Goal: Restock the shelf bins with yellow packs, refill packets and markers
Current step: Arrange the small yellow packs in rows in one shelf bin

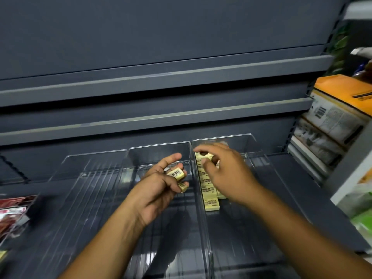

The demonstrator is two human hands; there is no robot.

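Two yellow packs point(177, 174) are held in the left hand point(159, 186), its grip curled round them, just left of the right-hand clear bin point(251, 228) and above the middle bin point(159, 148) beside it. Inside the right-hand clear bin a row of yellow packs point(210, 195) is laid along its left wall. At the far end of that row a single pack point(207, 157) appears to be pinched by the fingertips of the right hand point(227, 172), though blur leaves that grip less than certain.

If the single pack is released tilted, it may be left lying across the row instead of in line. The row could also be nudged askew by the right wrist, which is carried low over it. The lower pack in the left hand looks caught only by fingertips. Should it slip, it would likely be dropped into the middle bin, outside the right-hand clear bin. No markers or refill packets can be identified.
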